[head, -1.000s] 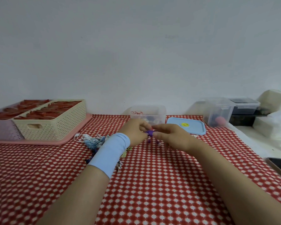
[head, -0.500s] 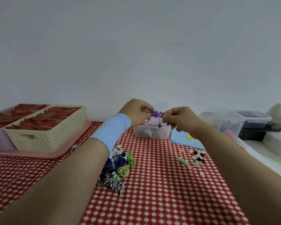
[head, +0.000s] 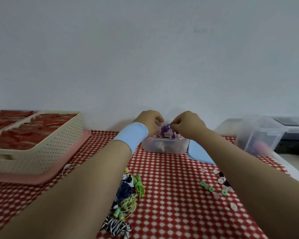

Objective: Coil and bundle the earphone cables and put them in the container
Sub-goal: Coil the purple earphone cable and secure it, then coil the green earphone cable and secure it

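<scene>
My right hand [head: 188, 125] pinches a small purple earphone bundle [head: 165, 131] and holds it just above the open clear container [head: 164, 149] at the back of the table. My left hand [head: 150, 121], with a light blue wristband, hovers with curled fingers right at the bundle's left edge; whether it grips the bundle is not visible. Some coiled cables lie inside the container. Between my forearms lies a pile of earphone cables [head: 128, 192] in blue, green and black-and-white stripes.
The container's blue lid [head: 200, 154] lies to its right. Small loose ear tips [head: 219, 185] are scattered at the right. A cream basket [head: 36, 140] on a pink tray [head: 41, 176] stands at the left. Clear plastic boxes [head: 259, 133] stand at the far right.
Both hands moved forward, from mid-table to over the clear container, carrying the purple bundle with them. The cable pile and ear tips have come into view as my arms reached out.
</scene>
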{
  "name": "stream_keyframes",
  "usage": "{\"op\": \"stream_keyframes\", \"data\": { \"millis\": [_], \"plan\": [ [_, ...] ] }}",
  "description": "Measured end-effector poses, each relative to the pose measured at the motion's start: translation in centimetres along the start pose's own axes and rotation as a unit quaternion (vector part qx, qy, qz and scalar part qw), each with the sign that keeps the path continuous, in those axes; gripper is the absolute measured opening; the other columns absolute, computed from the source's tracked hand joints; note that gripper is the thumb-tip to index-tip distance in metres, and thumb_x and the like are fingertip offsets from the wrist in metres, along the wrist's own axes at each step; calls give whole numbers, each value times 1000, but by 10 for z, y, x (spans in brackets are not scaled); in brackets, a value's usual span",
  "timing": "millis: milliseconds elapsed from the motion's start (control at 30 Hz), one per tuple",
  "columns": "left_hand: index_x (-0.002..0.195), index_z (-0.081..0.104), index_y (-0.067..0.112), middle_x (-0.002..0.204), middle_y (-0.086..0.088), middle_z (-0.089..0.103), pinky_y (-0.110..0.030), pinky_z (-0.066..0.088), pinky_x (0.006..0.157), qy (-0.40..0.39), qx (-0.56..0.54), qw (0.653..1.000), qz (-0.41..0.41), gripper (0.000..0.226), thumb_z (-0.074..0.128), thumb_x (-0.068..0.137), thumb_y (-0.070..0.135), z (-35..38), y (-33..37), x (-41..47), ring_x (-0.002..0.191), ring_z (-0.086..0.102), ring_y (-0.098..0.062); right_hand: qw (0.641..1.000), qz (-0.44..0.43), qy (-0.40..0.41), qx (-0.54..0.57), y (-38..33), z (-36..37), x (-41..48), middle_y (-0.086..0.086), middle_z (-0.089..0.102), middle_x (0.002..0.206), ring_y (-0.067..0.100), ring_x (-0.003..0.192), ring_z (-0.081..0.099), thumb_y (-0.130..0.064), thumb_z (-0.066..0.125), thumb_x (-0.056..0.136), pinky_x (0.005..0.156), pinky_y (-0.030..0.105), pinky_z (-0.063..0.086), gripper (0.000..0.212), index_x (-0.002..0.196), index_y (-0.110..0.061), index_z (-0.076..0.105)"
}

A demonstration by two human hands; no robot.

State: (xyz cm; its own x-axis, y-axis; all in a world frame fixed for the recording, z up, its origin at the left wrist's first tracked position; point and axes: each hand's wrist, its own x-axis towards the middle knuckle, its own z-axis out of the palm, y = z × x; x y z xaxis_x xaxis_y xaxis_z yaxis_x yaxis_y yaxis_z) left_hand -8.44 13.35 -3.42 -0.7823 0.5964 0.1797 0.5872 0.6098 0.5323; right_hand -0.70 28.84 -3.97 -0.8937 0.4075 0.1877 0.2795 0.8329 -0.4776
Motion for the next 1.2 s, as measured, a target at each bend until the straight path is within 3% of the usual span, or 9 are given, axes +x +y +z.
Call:
{"op": "stream_keyframes", "data": {
  "millis": [133, 267, 333, 467, 600, 767, 933, 1100, 1200],
  "plan": [
    [111, 70, 24, 110, 7, 67, -24, 47, 85, -21, 25, 999, 28, 23, 62, 92, 15, 6, -3, 2, 96, 63, -13, 996, -9, 15, -88, 0, 7, 4, -8, 73, 107, 15, 95, 67, -27, 67, 92, 73, 27, 51, 20, 110, -30, 75],
    [93, 71, 17, 89, -1, 66, -31, 44, 70, -109, 116, 986, 40, 26, 48, 98, 29, 6, -2, -2, 84, 58, -22, 986, -52, -21, -160, -1, 5, 1, -13, 74, 99, 12, 84, 62, -26, 59, 95, 57, 22, 40, 23, 102, -38, 78],
    [100, 72, 20, 94, 1, 67, -31, 44, 74, -114, 118, 986, 40, 26, 47, 99, 28, 2, -1, -8, 89, 59, -22, 981, -65, -33, -180, -4, 2, -3, -15, 74, 99, 12, 84, 64, -27, 57, 95, 56, 22, 40, 25, 102, -39, 78],
    [128, 65, 26, 132, 4, 63, -33, 44, 105, -64, 74, 994, 42, 31, 54, 98, 26, -13, 2, -24, 118, 58, -17, 987, -82, 7, -136, -15, -12, -16, -16, 73, 107, 12, 92, 65, -25, 53, 96, 60, 23, 42, 28, 107, -35, 76],
    [122, 67, 27, 127, 4, 65, -30, 45, 101, -23, 59, 997, 46, 28, 57, 97, 28, -33, -3, -53, 111, 60, -14, 992, -120, 1, -30, -39, -17, -42, -14, 74, 104, 8, 94, 66, -23, 57, 95, 73, 27, 53, 24, 103, -32, 78],
    [108, 72, 28, 119, 3, 67, -26, 42, 87, -42, 88, 995, 19, 21, 55, 96, 23, -51, -20, -99, 100, 59, -13, 978, -162, -128, 15, -69, 1, -75, -10, 75, 103, 8, 93, 66, -29, 66, 91, 89, 33, 56, 18, 104, -29, 79],
    [102, 72, 27, 107, 9, 69, -29, 49, 87, -104, 99, 990, -5, 16, 60, 92, 23, -60, -36, -144, 95, 62, -12, 944, -177, -279, -23, -95, 21, -109, -12, 71, 99, 5, 87, 66, -31, 75, 87, 86, 28, 52, 31, 118, -23, 74],
    [111, 67, 34, 110, 10, 67, -32, 50, 93, -125, 53, 990, -33, 28, 70, 85, 46, -50, -51, -163, 99, 62, -9, 939, -149, -292, -102, -95, 37, -124, -3, 74, 107, 15, 97, 66, -45, 79, 82, 96, 36, 53, 43, 115, -18, 75],
    [113, 68, 33, 114, 10, 67, -30, 49, 94, -117, 46, 992, -28, 26, 66, 90, 44, -46, -53, -169, 101, 61, -8, 945, -133, -285, -88, -88, 36, -128, -5, 74, 95, 12, 88, 66, -46, 78, 82, 87, 33, 55, 31, 100, -20, 78]
  ]
}}
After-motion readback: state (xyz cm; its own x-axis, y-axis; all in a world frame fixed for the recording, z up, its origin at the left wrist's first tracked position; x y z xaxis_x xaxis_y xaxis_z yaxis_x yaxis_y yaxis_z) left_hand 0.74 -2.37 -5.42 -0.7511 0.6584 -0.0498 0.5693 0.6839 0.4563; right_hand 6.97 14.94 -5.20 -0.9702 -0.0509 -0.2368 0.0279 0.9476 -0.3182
